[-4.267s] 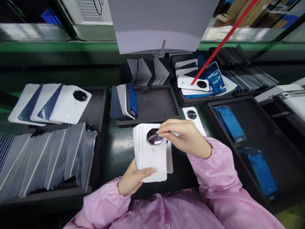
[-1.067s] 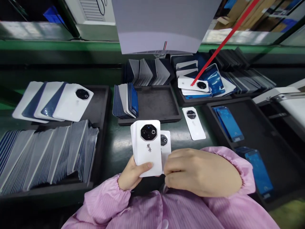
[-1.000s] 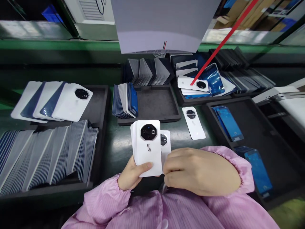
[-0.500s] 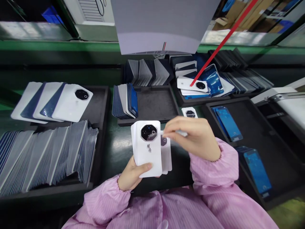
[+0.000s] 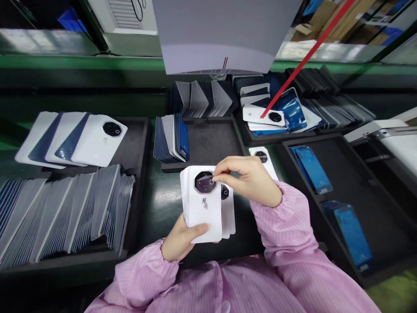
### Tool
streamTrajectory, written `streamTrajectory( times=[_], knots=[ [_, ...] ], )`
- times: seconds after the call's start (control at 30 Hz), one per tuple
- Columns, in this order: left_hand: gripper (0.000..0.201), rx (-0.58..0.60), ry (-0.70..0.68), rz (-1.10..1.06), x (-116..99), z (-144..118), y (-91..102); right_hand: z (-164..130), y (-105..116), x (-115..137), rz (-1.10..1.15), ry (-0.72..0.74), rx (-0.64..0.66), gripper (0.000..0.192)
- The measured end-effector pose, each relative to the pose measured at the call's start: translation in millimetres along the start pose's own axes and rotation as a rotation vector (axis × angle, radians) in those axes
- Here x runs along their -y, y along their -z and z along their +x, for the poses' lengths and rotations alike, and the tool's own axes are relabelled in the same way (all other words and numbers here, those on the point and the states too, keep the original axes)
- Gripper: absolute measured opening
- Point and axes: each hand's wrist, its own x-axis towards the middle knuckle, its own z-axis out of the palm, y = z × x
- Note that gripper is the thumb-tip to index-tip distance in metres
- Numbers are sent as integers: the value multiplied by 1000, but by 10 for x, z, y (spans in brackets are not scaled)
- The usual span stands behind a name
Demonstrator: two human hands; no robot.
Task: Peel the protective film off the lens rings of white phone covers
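Observation:
My left hand [image 5: 182, 237] is wrapped round the lower left of a stack of white phone back covers [image 5: 205, 221], its thumb lying flat on the top one. That top cover carries a dark octagonal camera panel [image 5: 203, 182] and a small dark mark below it. Thumb and forefinger of my right hand [image 5: 244, 176] are pinched together at the panel's right edge; what is between them, if anything, is too small to make out. Behind the held stack, to its right, more white covers [image 5: 229, 213] show. Another white cover [image 5: 267, 164] lies beyond my right wrist.
At left, a black tray [image 5: 138, 174] bears rows of covers, with several white ones [image 5: 97, 141] fanned out. A central tray [image 5: 211, 141] has a stack at its left. Blue-faced panels [image 5: 352, 234] lie in the right tray [image 5: 374, 195]. A red strip [image 5: 306, 61] slants down at upper right.
My right hand has moved left and slightly closer, from beside the stack onto the top cover's camera panel. My left hand and the stack stay almost where they were.

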Motion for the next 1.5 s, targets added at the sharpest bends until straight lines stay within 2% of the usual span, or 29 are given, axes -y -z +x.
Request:
streamTrajectory(
  times=[0.43, 0.63, 0.73, 0.77, 0.8, 0.9, 0.97, 1.03, 1.13, 1.17, 1.2, 1.27, 1.33, 1.37, 1.43, 1.5],
  knots=[
    [36, 5, -12, 21, -4, 8, -17, 17, -71, -13, -78, 64, 46, 9],
    [38, -10, -22, 12, 29, 13, -1, 0, -148, -39, -309, 61, 29, 8],
    [44, -51, -47, 7, 47, 19, 4, -6, -148, -102, -384, -53, 60, 50],
    [46, -59, -59, 5, 50, 20, 4, -3, -143, -121, -357, -88, 92, 57],
    [48, -58, -70, 4, 52, 21, 3, 2, -137, -135, -315, -112, 127, 56],
    [48, -1, -82, 0, 50, 18, -2, 21, -103, -136, -201, -116, 157, 36],
    [45, 38, -81, 3, 43, 10, -9, 15, -33, -124, -146, -119, 83, 26],
    [41, 38, -88, 1, 31, -1, -17, -29, 111, -138, -48, -166, -59, 21],
    [40, -21, -127, -33, 3, -20, -25, -179, 428, -238, 144, -258, -406, 24],
    [40, -48, -148, -46, -7, -26, -25, -243, 519, -286, 180, -278, -482, 25],
    [41, -78, -173, -57, -16, -30, -22, -310, 580, -335, 188, -311, -483, 25],
    [40, -136, -221, -70, -27, -35, -13, -435, 567, -428, 98, -394, -297, 24],
    [38, -179, -251, -72, -28, -34, -2, -526, 368, -509, -65, -456, -25, 20],
    [38, -190, -259, -70, -24, -33, 2, -555, 220, -548, -123, -457, 43, 16],
    [38, -189, -261, -64, -13, -28, 3, -583, -90, -621, -219, -426, 85, 11],
    [41, -169, -256, -63, -2, -22, -6, -578, -315, -675, -291, -397, 61, 10]
  ],
)
